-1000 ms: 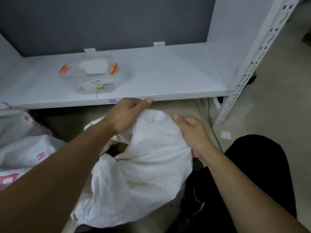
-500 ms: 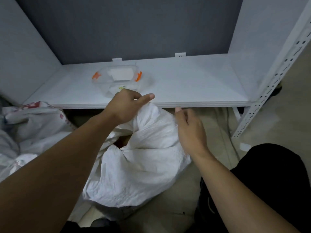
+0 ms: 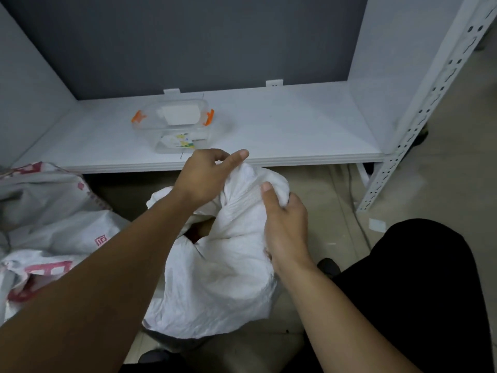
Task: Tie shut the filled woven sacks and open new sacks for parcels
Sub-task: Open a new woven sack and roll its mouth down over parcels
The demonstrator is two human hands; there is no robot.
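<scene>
Gathering the sack (image 3: 220, 278) mouth on the floor below the shelf (image 3: 295, 135) front edge, left hand (image 3: 204, 179) and right hand (image 3: 285, 227) both grip bunched fabric; a gap remains, no knot visible, so tying appears unfinished and new sacks unopened.

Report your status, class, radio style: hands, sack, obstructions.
Left hand, right hand both grip white sack at gathered top. Mouth part open, untied. Shelf edge close behind, not blocking.
</scene>
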